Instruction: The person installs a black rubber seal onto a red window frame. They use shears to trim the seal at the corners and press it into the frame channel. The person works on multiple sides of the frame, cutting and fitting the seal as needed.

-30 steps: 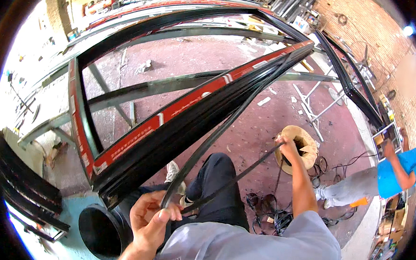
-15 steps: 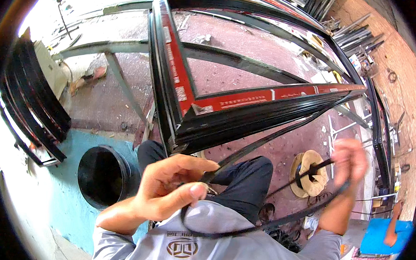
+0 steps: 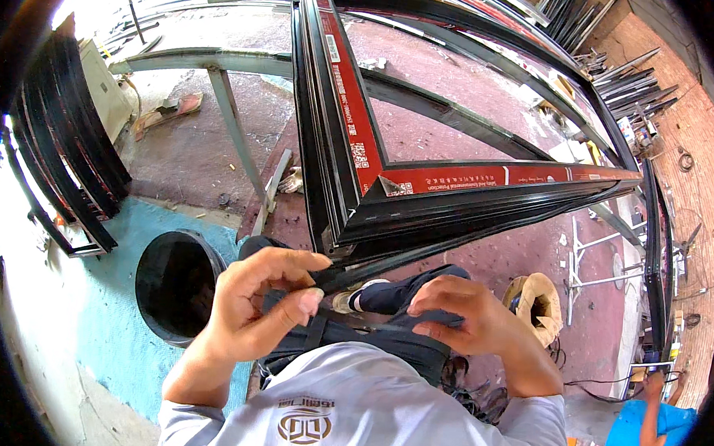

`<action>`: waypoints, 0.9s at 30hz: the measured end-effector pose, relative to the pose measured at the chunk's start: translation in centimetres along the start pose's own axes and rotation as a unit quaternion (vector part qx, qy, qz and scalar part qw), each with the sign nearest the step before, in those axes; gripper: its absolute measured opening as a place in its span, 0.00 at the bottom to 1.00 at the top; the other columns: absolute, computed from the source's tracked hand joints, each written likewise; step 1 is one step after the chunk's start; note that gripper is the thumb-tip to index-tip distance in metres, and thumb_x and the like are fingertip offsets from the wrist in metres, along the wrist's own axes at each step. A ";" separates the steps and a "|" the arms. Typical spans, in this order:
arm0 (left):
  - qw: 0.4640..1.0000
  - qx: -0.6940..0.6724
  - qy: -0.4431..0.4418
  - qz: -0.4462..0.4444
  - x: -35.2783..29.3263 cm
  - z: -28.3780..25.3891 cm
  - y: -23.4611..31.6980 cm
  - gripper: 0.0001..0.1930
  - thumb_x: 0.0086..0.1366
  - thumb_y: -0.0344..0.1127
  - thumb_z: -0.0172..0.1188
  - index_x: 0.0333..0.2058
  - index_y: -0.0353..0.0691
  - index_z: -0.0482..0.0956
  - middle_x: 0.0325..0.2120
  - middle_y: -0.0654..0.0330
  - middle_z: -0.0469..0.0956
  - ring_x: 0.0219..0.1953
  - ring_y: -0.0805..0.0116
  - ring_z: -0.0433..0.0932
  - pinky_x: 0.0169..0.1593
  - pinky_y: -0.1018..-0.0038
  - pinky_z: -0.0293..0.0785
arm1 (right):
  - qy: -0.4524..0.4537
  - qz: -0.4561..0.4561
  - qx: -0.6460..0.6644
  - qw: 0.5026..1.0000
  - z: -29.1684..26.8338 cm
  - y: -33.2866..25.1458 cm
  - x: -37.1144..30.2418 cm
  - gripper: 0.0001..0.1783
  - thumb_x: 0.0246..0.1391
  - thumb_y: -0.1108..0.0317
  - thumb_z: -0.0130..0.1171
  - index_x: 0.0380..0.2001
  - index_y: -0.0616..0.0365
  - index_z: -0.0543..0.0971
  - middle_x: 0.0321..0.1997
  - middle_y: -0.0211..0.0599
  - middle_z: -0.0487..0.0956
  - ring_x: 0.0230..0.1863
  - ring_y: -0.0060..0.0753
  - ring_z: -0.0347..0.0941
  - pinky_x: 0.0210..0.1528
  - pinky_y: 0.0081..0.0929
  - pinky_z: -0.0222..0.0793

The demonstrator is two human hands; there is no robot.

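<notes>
A black window-type frame [image 3: 422, 214] with red protective film on its face lies raised before me, one corner pointing at my lap. Along its near side runs a thin black rubber strip [image 3: 403, 262], reaching down to the near corner. My left hand [image 3: 260, 303] pinches this strip between thumb and fingers, just below the corner. To the right, my right hand [image 3: 465, 313] hovers over my lap with fingers curled and thumb apart; I see nothing between them. Where the strip's loose end lies is hard to make out.
At left stand a black bucket [image 3: 174, 286] and a stack of curved-looking dark profiles [image 3: 71, 135]. A tan spool [image 3: 540, 309] sits on the floor at right. Grey metal supports [image 3: 237, 132] carry the frame. Another person's arm [image 3: 652, 416] shows at far right.
My right hand has moved left and down toward my lap, and the strip's wide loop in front of me is gone. My left hand has risen slightly toward the frame corner.
</notes>
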State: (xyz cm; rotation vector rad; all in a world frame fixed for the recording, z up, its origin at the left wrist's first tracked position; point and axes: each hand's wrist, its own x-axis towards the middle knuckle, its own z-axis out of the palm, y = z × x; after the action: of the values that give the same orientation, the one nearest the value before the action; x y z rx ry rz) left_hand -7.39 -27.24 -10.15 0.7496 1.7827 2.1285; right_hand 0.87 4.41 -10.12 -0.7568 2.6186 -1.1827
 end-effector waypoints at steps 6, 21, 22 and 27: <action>0.991 0.074 -0.078 0.078 0.5 0.9 -0.5 0.14 0.63 0.21 0.66 0.48 0.27 0.78 0.30 0.53 0.85 0.33 0.66 0.86 0.38 0.74 0.80 | 0.001 0.033 0.449 0.893 3.7 -0.8 3.4 0.42 0.65 0.43 0.59 0.69 0.65 0.64 0.61 0.42 0.76 0.62 0.36 0.72 0.67 0.42 0.66; 0.995 0.064 0.053 0.049 1.2 1.6 0.5 0.08 0.70 0.23 0.59 0.45 0.27 0.77 0.29 0.58 0.82 0.32 0.75 0.82 0.39 0.78 0.78 | 0.255 -0.261 0.162 0.917 -4.0 -2.5 5.5 0.06 0.61 0.69 0.62 0.31 0.59 0.77 0.33 0.43 0.81 0.36 0.40 0.79 0.43 0.38 0.76; 0.995 0.065 0.068 0.040 1.5 1.8 0.5 0.07 0.71 0.25 0.59 0.44 0.28 0.77 0.27 0.59 0.80 0.29 0.76 0.80 0.35 0.79 0.75 | 0.296 -0.308 -0.007 0.904 -5.9 -2.0 6.2 0.06 0.55 0.68 0.65 0.32 0.58 0.78 0.34 0.42 0.81 0.37 0.42 0.79 0.44 0.40 0.75; 0.992 -0.035 0.048 -0.107 3.5 2.5 2.1 0.11 0.75 0.36 0.57 0.42 0.31 0.76 0.22 0.62 0.76 0.21 0.79 0.73 0.25 0.80 0.67 | 0.355 -0.215 -0.263 0.871 -10.4 -1.0 8.1 0.15 0.56 0.61 0.66 0.39 0.63 0.81 0.40 0.50 0.82 0.42 0.55 0.80 0.48 0.42 0.74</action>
State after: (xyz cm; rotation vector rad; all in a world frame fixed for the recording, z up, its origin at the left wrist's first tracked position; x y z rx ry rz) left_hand -8.67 -23.81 -7.04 0.4240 1.7384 2.1012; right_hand -9.39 6.51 -1.99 -1.2481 3.6158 -0.9517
